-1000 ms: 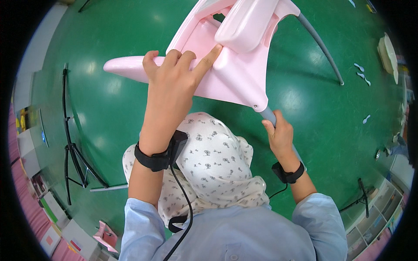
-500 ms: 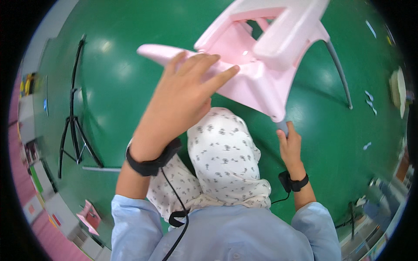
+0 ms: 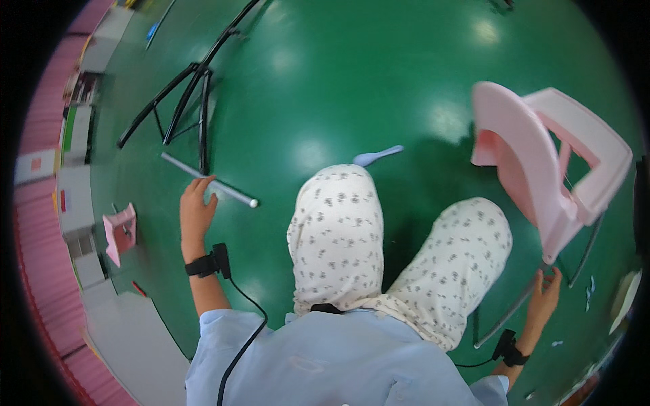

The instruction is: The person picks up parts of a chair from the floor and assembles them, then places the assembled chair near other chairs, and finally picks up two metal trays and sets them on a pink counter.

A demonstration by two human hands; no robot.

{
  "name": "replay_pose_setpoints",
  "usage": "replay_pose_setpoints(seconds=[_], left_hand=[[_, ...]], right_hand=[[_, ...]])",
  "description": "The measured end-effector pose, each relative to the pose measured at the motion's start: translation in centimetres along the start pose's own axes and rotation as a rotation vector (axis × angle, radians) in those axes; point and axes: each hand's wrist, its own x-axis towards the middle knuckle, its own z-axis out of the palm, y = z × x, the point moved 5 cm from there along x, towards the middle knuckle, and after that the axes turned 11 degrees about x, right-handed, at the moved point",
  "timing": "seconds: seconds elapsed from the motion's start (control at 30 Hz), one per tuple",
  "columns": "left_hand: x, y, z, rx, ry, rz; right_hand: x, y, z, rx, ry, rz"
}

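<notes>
A pink plastic child's chair [image 3: 518, 162] with grey tube legs stands tilted at my right side. My right hand [image 3: 544, 298] is closed at the top of its near grey leg [image 3: 509, 311], just below the pink seat; its far fingers are partly hidden. To the left, my left hand [image 3: 198, 213] reaches over a loose grey tube [image 3: 227, 190] with a white end cap, which lies on the green floor. The left fingers are apart at the tube, and whether they touch it I cannot tell.
Beyond the tube stands a black tripod [image 3: 188, 101]. A light-blue spoon [image 3: 379, 155] lies by my left knee. At the far left are a small pink plastic piece [image 3: 122, 232] and grey cabinets [image 3: 76, 193]. More small blue pieces [image 3: 590, 292] lie at the far right.
The pink chair has gone from in front of me to my right side. My left hand has left the chair and moved left to the loose tube. My view has turned.
</notes>
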Motion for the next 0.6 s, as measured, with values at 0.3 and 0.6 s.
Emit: replay_pose_setpoints(seconds=[0.3,0.6], left_hand=[[-8.6,-9.4,23.2,-0.286,-0.246,-0.736],[-5.1,0.6,33.7,-0.912,-0.204,-1.202]], right_hand=[[2.6,-1.8,2.0,-0.224,0.134,-0.055],[0.8,-3.2,0.0,-0.229,0.213,-0.158]])
